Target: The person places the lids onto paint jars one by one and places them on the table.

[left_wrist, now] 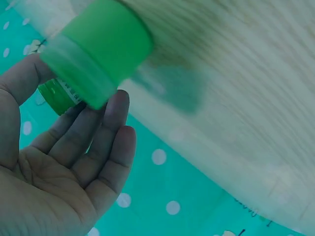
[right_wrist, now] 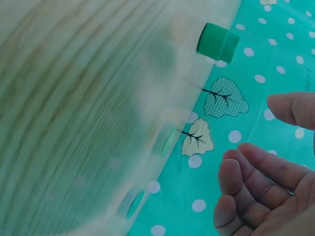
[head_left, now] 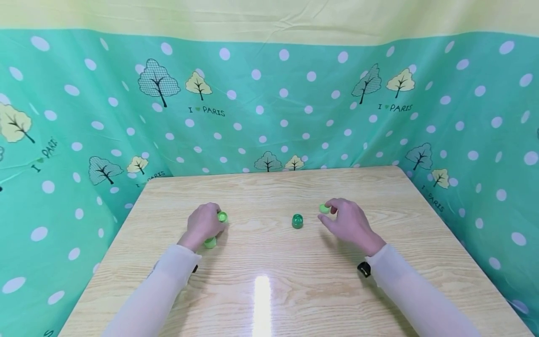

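Note:
My left hand (head_left: 204,222) reaches over the left part of the table with curled fingers. Between its thumb and fingers it grips a small green jar (head_left: 222,216), which shows a barcode label in the left wrist view and is partly hidden there. Closer to my wrist stands a second light green jar (left_wrist: 106,46). My right hand (head_left: 348,223) hovers over the right side, thumb and fingers apart, nothing between them. Just by its fingertips lies a light green lid (head_left: 324,208). A dark green jar (head_left: 297,221) stands left of that hand.
All this is on a wooden table (head_left: 261,196) with a bright light reflection at the front. A green dotted curtain (head_left: 269,103) surrounds the back and sides. In the right wrist view, a teal lid (right_wrist: 132,202) lies beyond the light green one.

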Demonstrator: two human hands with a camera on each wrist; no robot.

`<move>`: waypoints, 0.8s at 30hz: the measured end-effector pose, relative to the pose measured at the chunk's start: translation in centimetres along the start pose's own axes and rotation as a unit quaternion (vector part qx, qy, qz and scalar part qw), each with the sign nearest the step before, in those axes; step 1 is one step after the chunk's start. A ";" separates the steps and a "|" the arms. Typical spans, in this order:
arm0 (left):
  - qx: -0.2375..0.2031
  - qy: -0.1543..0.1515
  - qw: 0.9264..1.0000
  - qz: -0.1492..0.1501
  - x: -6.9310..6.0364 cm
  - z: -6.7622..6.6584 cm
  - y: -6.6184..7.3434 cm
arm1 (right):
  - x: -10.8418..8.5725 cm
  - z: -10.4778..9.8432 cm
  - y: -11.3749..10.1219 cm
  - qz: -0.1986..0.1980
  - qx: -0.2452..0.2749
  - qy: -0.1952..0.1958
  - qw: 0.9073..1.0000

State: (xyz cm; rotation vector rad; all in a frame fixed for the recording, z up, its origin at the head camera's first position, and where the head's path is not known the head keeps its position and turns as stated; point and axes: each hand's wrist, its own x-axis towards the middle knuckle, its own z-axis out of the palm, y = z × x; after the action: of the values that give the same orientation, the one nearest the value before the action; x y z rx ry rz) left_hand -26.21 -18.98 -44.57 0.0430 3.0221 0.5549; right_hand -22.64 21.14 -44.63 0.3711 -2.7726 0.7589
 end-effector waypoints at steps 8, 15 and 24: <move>-0.016 0.009 1.000 0.021 -1.2 -0.2 1.5 | 0.8 0.2 0.6 0.031 -0.008 -0.036 0.999; -0.039 0.019 0.998 0.044 -2.5 0.0 2.7 | 1.7 0.7 1.4 0.056 -0.021 -0.068 0.996; -0.058 0.038 0.994 0.081 -4.1 0.2 4.1 | 3.0 1.2 1.6 0.066 -0.060 -0.100 0.991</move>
State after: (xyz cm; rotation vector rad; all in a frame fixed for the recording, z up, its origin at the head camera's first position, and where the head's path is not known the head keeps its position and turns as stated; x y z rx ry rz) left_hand -22.01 -15.21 -43.03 0.2702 3.0718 0.7627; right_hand -26.12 21.28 -45.53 0.2548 -3.0400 0.6092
